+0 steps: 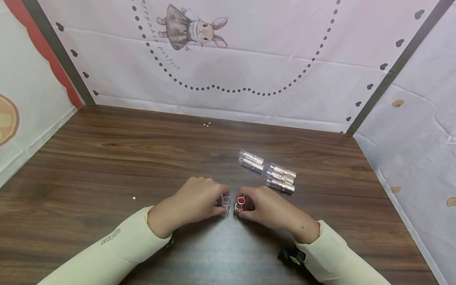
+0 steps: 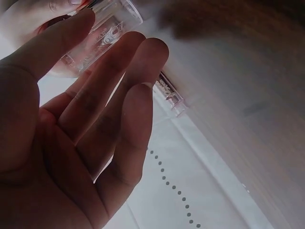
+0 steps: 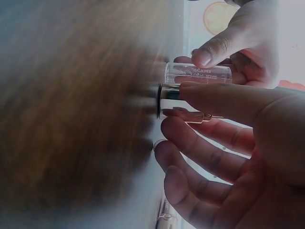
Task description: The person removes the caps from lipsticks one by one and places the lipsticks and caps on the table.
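Observation:
My left hand (image 1: pixel 199 200) pinches a clear plastic lipstick cap (image 1: pixel 226 203) between thumb and fingers; its open rim faces up. Close on its right, my right hand (image 1: pixel 268 208) grips an uncapped lipstick (image 1: pixel 238 206) upright, low at the table, with the red tip showing on top. A narrow gap separates cap and lipstick. Printed lettering shows on the cap (image 3: pixel 198 72) in the right wrist view, where the thumb covers part of the lipstick's shiny base (image 3: pixel 170 91). The left wrist view has the cap (image 2: pixel 109 36) at the top, partly behind fingers.
Several capped lipsticks lie on the wooden table (image 1: pixel 107 158) beyond my right hand: a pair (image 1: pixel 251 160) and a further group (image 1: pixel 280 178) to its right. Tiny white bits (image 1: pixel 207 124) lie far back, and another white scrap (image 1: pixel 133 198) at left. Printed cloth walls (image 1: pixel 249 67) enclose the table.

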`<state>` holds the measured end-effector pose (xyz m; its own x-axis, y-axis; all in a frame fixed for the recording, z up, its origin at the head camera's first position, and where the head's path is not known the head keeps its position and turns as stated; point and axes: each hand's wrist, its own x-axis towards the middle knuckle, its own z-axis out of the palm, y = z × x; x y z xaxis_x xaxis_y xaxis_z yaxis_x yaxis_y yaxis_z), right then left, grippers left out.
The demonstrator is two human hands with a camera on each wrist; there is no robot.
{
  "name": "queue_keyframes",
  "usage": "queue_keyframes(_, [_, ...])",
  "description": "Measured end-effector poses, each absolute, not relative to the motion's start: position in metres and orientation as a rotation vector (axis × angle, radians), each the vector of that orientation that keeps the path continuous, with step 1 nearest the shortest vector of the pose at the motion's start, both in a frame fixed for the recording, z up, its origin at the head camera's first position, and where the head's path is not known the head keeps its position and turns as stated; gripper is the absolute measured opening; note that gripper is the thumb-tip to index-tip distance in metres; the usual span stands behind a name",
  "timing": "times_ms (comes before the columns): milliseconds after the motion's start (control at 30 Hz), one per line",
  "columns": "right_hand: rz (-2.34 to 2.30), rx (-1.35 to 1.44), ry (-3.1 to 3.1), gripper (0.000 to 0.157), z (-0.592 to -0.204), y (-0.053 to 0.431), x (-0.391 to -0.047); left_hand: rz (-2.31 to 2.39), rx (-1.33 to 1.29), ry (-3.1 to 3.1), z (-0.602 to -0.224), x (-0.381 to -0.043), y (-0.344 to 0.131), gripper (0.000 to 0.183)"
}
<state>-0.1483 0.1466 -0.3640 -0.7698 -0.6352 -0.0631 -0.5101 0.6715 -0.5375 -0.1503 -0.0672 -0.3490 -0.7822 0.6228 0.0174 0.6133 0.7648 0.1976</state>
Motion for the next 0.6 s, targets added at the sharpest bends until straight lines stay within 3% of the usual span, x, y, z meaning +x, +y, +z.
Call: queue_keyframes(600, [-0.701,-0.912,2.66,0.018,-0.3654,0.1469,-0.1478,0.271,1.02,2.925,-0.3531,-0.1499,-0.0668,0.023])
